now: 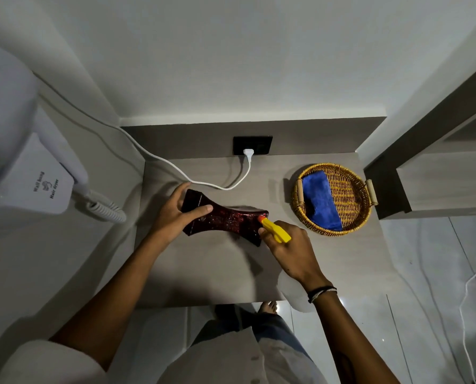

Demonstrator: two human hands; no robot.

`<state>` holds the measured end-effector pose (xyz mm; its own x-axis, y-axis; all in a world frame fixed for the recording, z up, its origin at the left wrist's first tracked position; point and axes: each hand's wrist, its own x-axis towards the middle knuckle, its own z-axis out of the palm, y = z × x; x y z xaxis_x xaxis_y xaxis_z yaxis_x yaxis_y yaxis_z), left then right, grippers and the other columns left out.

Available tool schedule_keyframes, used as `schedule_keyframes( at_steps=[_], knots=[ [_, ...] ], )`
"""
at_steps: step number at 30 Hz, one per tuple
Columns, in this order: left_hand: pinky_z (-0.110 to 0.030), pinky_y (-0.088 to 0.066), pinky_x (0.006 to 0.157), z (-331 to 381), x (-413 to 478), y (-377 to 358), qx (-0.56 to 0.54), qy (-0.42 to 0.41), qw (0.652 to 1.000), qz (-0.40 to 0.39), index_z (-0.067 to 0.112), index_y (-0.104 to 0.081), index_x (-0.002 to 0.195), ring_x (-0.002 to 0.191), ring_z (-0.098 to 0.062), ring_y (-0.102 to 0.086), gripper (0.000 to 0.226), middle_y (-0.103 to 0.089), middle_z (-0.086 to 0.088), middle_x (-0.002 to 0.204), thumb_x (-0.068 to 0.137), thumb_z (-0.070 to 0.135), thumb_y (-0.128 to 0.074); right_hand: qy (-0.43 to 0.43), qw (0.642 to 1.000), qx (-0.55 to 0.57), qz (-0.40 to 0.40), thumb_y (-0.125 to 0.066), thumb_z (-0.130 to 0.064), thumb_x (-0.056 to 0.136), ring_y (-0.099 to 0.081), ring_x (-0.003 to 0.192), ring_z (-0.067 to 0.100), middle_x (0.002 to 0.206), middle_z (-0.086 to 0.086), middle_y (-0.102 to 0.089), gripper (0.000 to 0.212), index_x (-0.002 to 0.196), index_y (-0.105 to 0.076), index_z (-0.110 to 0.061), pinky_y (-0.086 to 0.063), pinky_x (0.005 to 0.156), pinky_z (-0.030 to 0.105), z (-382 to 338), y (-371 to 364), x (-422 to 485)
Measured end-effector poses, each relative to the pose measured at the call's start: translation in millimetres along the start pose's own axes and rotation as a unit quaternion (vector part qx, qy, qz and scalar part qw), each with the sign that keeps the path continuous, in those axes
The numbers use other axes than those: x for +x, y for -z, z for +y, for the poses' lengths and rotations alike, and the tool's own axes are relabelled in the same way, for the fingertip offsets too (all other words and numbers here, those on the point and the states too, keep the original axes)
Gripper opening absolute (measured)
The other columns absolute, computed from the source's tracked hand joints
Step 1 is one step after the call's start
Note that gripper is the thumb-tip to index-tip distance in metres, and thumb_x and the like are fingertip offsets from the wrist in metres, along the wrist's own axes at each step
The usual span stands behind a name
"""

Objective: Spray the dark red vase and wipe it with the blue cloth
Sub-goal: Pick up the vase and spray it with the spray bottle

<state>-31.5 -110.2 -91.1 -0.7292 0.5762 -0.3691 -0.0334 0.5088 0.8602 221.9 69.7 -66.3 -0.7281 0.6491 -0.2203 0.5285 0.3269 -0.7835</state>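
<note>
Lying on its side above the grey table point(203, 273), the dark red vase point(225, 220) sat in the head view between the two hands, its long axis running left to right. Left hand point(173, 214) was clamped on the vase's left end: thumb over the near face, fingers curled around the far edge, palm against the body. Whether the vase rested on the table or was lifted just clear of it could not be told. Right hand point(289, 250) was closed around a spray bottle point(277, 231), fingers wrapped tight at its neck, one fingertip at the trigger under the yellow head; the orange nozzle tip sat just at the vase's right end, touching or nearly so. Bottle's pale body ran down below the right wrist and was mostly hidden. Vase: flared at both ends, pinched at the waist, glossy deep red with darker mottling and bright speckles. Blue cloth point(321, 199) lay folded in the left half of a round wicker basket point(350, 189), to the right of the vase and well apart from both hands. White cable point(192, 180) crossed the table behind the vase to a wall socket point(252, 145); wall hair dryer point(37, 178) at far left.
</note>
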Motion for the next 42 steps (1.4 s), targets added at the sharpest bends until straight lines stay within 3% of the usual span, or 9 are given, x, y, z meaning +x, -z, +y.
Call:
schedule_keyframes(
  at_steps=[6, 9, 13, 18, 22, 27, 33, 37, 42],
  knots=[
    [-0.039, -0.043, 0.110, 7.6, -5.4, -1.8, 0.052, 0.087, 0.994, -0.040, 0.060, -0.041, 0.151, 0.147, -0.023, -0.044, 0.105, -0.039, 0.006, 0.167, 0.057, 0.094, -0.074, 0.017, 0.999, 0.012, -0.041, -0.073, -0.037, 0.102, -0.056, 0.059, 0.012, 0.061, -0.004, -0.061, 0.034, 0.072, -0.063, -0.023, -0.035, 0.056, 0.026, -6.8, 0.9, 1.9],
    [-0.051, -0.039, 0.122, 3.2, -12.6, 5.3, 0.036, 0.068, 0.990, -0.115, 0.073, -0.038, 0.144, 0.153, -0.020, -0.036, 0.113, -0.030, 0.008, 0.170, 0.046, 0.077, -0.094, 0.049, 0.996, 0.021, -0.076, -0.072, -0.042, 0.101, -0.058, 0.061, 0.013, 0.062, -0.003, -0.062, 0.033, 0.075, -0.065, -0.023, -0.039, 0.057, 0.027, -13.5, -6.3, -1.2],
    [-0.051, -0.033, 0.126, -5.2, -25.2, 13.6, 0.089, -0.005, 0.981, -0.174, 0.070, -0.026, 0.153, 0.159, -0.021, -0.023, 0.139, -0.014, 0.009, 0.174, 0.041, 0.050, -0.106, 0.072, 0.992, 0.022, -0.104, -0.070, -0.049, 0.101, -0.053, 0.057, 0.013, 0.058, -0.004, -0.055, 0.041, 0.065, -0.055, -0.036, -0.037, 0.057, 0.032, -20.4, -16.6, -6.6],
    [-0.034, -0.042, 0.118, -13.4, -25.6, 15.2, 0.096, -0.057, 0.984, -0.138, 0.056, -0.033, 0.155, 0.146, -0.014, -0.041, 0.128, -0.038, 0.011, 0.159, 0.048, 0.029, -0.098, 0.037, 0.995, -0.031, -0.089, -0.067, -0.052, 0.101, -0.061, 0.066, 0.024, 0.065, -0.002, -0.063, 0.035, 0.075, -0.064, -0.028, -0.047, 0.062, 0.042, -13.6, -13.1, -13.4],
    [0.003, -0.033, 0.098, -15.3, -24.5, 16.9, 0.158, -0.101, 0.975, -0.119, 0.029, -0.040, 0.157, 0.121, 0.025, -0.043, 0.123, -0.042, 0.036, 0.136, 0.046, 0.034, -0.092, -0.008, 0.997, -0.066, -0.038, -0.066, -0.047, 0.103, -0.066, 0.075, 0.035, 0.075, 0.004, -0.070, 0.037, 0.074, -0.060, -0.025, -0.051, 0.068, 0.047, -2.8, -2.0, -21.0],
    [-0.011, -0.043, 0.097, -8.8, -28.3, 11.7, 0.108, -0.071, 0.989, -0.076, 0.044, -0.047, 0.143, 0.119, 0.013, -0.054, 0.107, -0.055, 0.024, 0.131, 0.047, 0.051, -0.095, -0.021, 0.998, -0.051, -0.013, -0.068, -0.042, 0.104, -0.064, 0.071, 0.033, 0.072, 0.005, -0.068, 0.036, 0.077, -0.061, -0.018, -0.047, 0.065, 0.043, 10.6, 9.5, -25.7],
    [-0.037, -0.060, 0.086, 12.6, -28.1, 2.2, 0.015, 0.084, 0.996, -0.005, 0.045, -0.060, 0.138, 0.108, -0.015, -0.069, 0.090, -0.067, 0.004, 0.129, 0.056, 0.077, -0.081, 0.004, 1.000, -0.011, -0.025, -0.070, -0.040, 0.104, -0.063, 0.068, 0.027, 0.068, 0.001, -0.066, 0.035, 0.078, -0.064, -0.016, -0.039, 0.059, 0.035, 7.0, 10.1, -26.5],
    [-0.023, -0.059, 0.064, 18.4, -34.6, 1.5, -0.028, 0.119, 0.992, -0.030, 0.067, -0.068, 0.103, 0.107, -0.010, -0.074, 0.047, -0.078, 0.021, 0.110, 0.059, 0.075, -0.082, 0.035, 0.998, -0.021, -0.051, -0.070, -0.041, 0.103, -0.061, 0.066, 0.021, 0.066, -0.003, -0.063, 0.035, 0.077, -0.063, -0.019, -0.039, 0.060, 0.033, -1.4, 6.2, -25.3],
    [-0.039, -0.049, 0.113, 6.8, -36.7, 9.2, 0.028, 0.040, 0.992, -0.112, 0.045, -0.037, 0.160, 0.133, -0.013, -0.056, 0.128, -0.054, 0.007, 0.150, 0.051, 0.037, -0.105, 0.076, 0.993, -0.024, -0.084, -0.068, -0.049, 0.101, -0.055, 0.061, 0.013, 0.061, -0.006, -0.057, 0.039, 0.069, -0.052, -0.034, -0.041, 0.059, 0.031, -19.1, -3.1, -22.3]
  ],
)
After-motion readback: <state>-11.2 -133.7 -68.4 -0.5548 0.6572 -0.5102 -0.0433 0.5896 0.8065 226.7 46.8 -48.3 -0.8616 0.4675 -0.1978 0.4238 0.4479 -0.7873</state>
